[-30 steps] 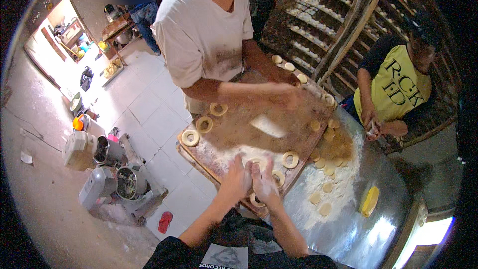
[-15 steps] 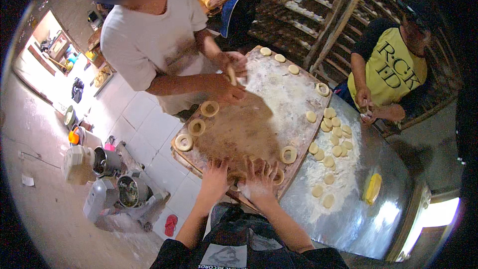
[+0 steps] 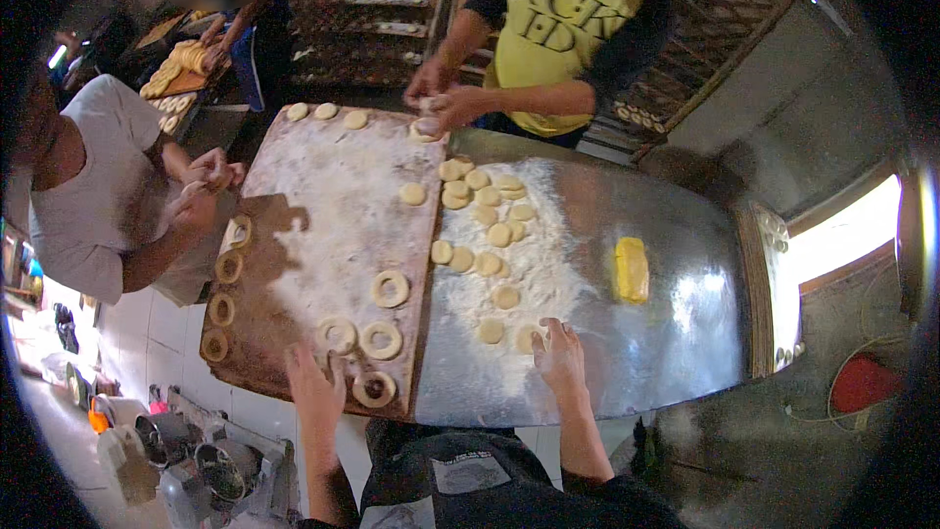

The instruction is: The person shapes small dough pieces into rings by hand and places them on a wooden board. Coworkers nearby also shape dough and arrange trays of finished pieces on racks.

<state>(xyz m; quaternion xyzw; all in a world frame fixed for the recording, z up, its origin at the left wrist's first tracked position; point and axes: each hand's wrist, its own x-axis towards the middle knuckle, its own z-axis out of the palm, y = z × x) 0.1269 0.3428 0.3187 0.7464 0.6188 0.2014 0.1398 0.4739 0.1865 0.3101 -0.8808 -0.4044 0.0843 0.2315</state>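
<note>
My left hand (image 3: 315, 384) is at the near edge of a floured wooden board (image 3: 323, 186), its fingers stretched out and apart beside a dough ring (image 3: 337, 335). My right hand (image 3: 560, 360) reaches over the metal table, fingers spread at the side of a flat dough disc (image 3: 527, 338); whether it touches the disc is hard to tell. Close to my left hand lie more rings, one at the board's near right corner (image 3: 374, 390) and another just above it (image 3: 381, 340). Several pale dough discs (image 3: 487, 216) are scattered on the floured metal.
A yellow block (image 3: 632, 270) sits on the metal table (image 3: 676, 333). Across from me a person in a yellow shirt (image 3: 558, 39) handles dough; a person in a white shirt (image 3: 98, 176) does so at left. Further back stand racks (image 3: 352, 34) of dough pieces. Pots (image 3: 225, 470) stand lower left.
The view has turned right. My hands, side by side at the board's near edge before, are now apart: the right has gone over to the discs on the metal table.
</note>
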